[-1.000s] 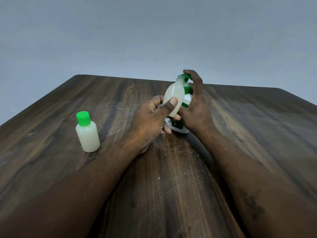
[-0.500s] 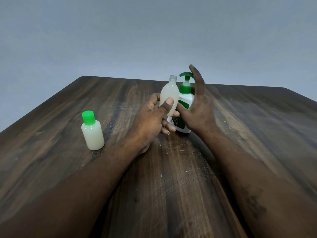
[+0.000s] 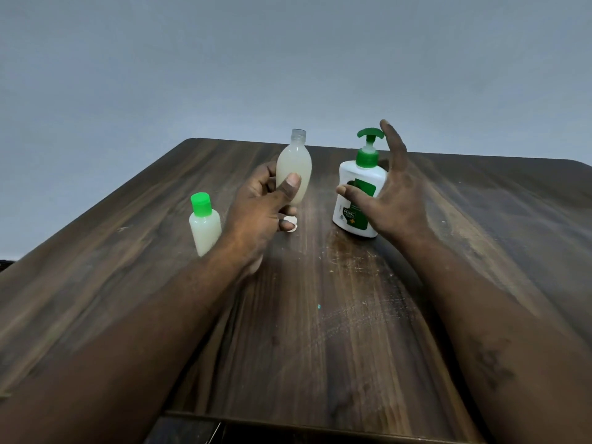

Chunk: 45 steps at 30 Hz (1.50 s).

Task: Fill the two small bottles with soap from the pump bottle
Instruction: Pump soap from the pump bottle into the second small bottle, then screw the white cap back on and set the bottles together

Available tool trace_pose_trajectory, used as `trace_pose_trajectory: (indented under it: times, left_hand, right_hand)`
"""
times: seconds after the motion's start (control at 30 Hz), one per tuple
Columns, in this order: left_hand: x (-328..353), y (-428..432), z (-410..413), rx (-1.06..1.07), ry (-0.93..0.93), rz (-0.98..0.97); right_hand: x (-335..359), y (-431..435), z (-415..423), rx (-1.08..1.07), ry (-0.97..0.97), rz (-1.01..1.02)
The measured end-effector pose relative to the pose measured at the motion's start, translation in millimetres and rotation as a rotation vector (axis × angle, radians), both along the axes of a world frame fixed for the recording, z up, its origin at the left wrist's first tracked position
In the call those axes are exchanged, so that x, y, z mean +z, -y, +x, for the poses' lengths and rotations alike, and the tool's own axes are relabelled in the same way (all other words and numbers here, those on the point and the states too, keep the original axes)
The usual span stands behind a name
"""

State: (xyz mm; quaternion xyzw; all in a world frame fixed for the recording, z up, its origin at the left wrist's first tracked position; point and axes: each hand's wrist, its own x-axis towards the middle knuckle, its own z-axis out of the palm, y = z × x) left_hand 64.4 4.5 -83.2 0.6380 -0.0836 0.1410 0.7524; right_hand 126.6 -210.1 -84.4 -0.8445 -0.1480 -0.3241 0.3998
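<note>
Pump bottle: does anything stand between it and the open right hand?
Nothing visible does. The right hand is open beside the pump bottle; the uncapped small bottle, gripped by the left hand, is off to its left.

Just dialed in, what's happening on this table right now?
A person's left hand grips an uncapped small bottle, nearly full of pale soap, and holds it upright above the wooden table. The right hand is open with its fingers spread beside the pump bottle, and nothing presses the pump head. A second small bottle with a green cap stands filled to the left.
</note>
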Motion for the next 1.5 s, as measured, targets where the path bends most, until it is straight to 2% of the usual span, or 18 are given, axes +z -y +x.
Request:
trace_pose_trajectory:
  times: [0.27,0.4,0.53,0.63,0.73,0.8,0.87,1.07,1.3,1.5]
  left_hand:
    - [-19,-6,-14,0.033,-0.024,0.039]
    - [-24,-4,-14,0.089,-0.069,0.122]
    - [-29,-5,-14,0.188,-0.092,0.245]
    - [-29,-8,-16,0.278,-0.078,0.367]
    - [-27,-8,-17,0.340,-0.075,0.430]
    - [-26,-7,-18,0.365,-0.080,0.445]
    - [-25,-7,-19,0.401,-0.082,0.474]
    - [-20,-10,-21,0.502,-0.072,0.538]
    - [-21,-9,-20,0.511,-0.081,0.600]
    - [-23,-9,-19,0.464,-0.073,0.615]
  right_hand:
    - [2,6,-8,-0.003,-0.030,0.047]
    - [4,13,-11,-0.029,0.000,0.082]
    - [11,12,-15,-0.153,0.133,0.090]
    - [19,8,-20,-0.272,0.337,0.087]
    - [25,-3,-30,-0.238,0.521,0.087]
    - [24,-12,-35,-0.149,0.576,0.042]
    - [18,-23,-39,-0.040,0.538,-0.053]
    - [-6,-45,-38,0.294,0.191,-0.374]
    - [-19,-69,-30,0.323,-0.161,-0.616]
    - [-27,-73,-24,0.278,-0.183,-0.735]
